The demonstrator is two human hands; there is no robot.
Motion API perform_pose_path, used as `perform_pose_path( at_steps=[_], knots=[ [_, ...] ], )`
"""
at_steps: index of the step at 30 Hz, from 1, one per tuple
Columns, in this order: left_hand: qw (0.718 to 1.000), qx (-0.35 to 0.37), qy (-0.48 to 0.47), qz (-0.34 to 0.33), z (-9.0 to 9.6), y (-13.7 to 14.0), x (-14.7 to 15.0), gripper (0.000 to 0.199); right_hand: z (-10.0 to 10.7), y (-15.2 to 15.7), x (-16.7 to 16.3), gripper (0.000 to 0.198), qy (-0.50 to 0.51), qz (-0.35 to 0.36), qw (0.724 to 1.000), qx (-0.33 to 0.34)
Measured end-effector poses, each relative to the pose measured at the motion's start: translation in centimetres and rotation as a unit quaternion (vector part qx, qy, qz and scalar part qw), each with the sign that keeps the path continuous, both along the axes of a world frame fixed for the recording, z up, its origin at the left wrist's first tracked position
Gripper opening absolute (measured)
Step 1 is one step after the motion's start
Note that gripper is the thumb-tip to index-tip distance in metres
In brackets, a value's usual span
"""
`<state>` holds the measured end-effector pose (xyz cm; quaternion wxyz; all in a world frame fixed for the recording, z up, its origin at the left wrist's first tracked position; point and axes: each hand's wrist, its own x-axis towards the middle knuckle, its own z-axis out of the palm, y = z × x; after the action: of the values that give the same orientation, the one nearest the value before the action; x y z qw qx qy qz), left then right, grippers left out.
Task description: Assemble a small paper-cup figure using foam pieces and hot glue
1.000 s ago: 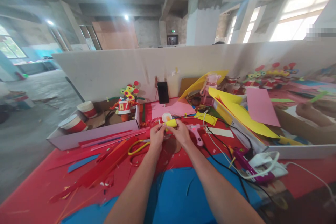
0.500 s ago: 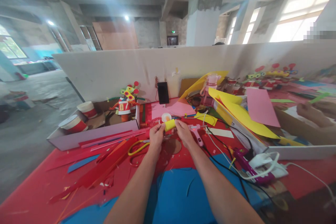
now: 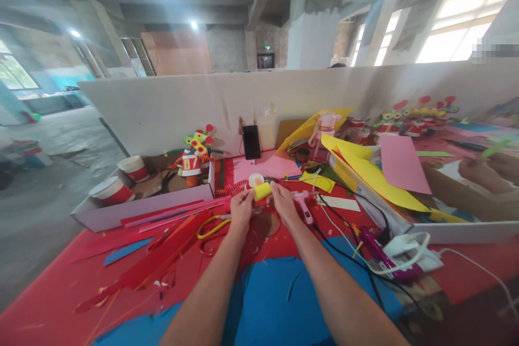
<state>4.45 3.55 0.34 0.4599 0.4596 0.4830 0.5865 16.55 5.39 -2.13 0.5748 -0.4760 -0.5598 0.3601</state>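
Between my two hands is a small yellow paper roll [image 3: 262, 191], held above the red-covered table. My left hand [image 3: 242, 206] pinches its left end, and my right hand [image 3: 283, 203] grips the right end. Just behind the roll sits a small white cup [image 3: 255, 179]. To the right of my right hand lies a pink glue gun [image 3: 303, 207] with a lit red light. Yellow-handled scissors [image 3: 213, 226] rest left of my left wrist. Blue sheets [image 3: 279, 297] spread under my forearms.
A shallow box with paper cups [image 3: 111, 190] and a paper-cup figure [image 3: 192, 162] stands left. A phone [image 3: 251, 142] leans on the white partition [image 3: 182, 102]. On the right are a box of coloured paper [image 3: 377, 184], a purple power strip [image 3: 389, 257], cables and another person's hand [image 3: 480, 173].
The view has shifted very slightly. Both hands keep their hold on the yellow paper roll in nearly the same place. At far right, the other person's hand has moved a little.
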Motion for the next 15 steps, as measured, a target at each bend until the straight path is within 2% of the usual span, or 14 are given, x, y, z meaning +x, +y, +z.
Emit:
perform_pose_path(
  at_steps=[5, 8, 15],
  knots=[
    [1.000, 0.003, -0.018, -0.015, -0.22, -0.01, 0.09, 0.035, 0.13, -0.21, -0.27, 0.028, -0.050, -0.027, 0.998, 0.030],
    [1.000, 0.002, -0.016, -0.016, -0.23, -0.05, 0.08, 0.035, 0.33, -0.34, -0.10, 0.024, -0.058, -0.035, 0.997, 0.024],
    [1.000, 0.003, 0.008, -0.006, -0.17, -0.01, -0.08, 0.035, 0.17, 0.09, 0.37, 0.037, -0.013, 0.007, 1.000, -0.006]
  ],
)
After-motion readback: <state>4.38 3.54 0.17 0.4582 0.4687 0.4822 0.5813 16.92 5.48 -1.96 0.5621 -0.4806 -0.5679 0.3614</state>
